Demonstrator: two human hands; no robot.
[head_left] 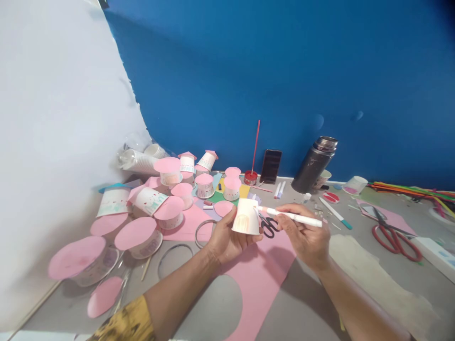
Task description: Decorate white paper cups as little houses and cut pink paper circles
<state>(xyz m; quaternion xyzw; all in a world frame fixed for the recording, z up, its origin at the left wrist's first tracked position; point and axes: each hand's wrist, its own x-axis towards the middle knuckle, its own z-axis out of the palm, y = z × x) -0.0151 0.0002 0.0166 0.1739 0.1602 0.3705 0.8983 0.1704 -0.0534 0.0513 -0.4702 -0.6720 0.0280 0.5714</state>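
My left hand [223,239] is closed around a small white paper cup [246,217], held upside down above the table. My right hand [306,234] grips a white marker [295,217] by its middle. The marker's pinkish tip touches the cup's upper right side. Under both hands lies a pink paper sheet [263,274] with round holes cut out of it. Black-handled scissors [269,225] lie on the table just behind the cup.
Several upturned cups topped with pink paper discs [138,234] crowd the left side. A dark flask [314,163], a phone [271,166] and a red pot with a stick [250,177] stand by the blue wall. Red scissors [394,237] and coloured pipe cleaners [408,191] lie right.
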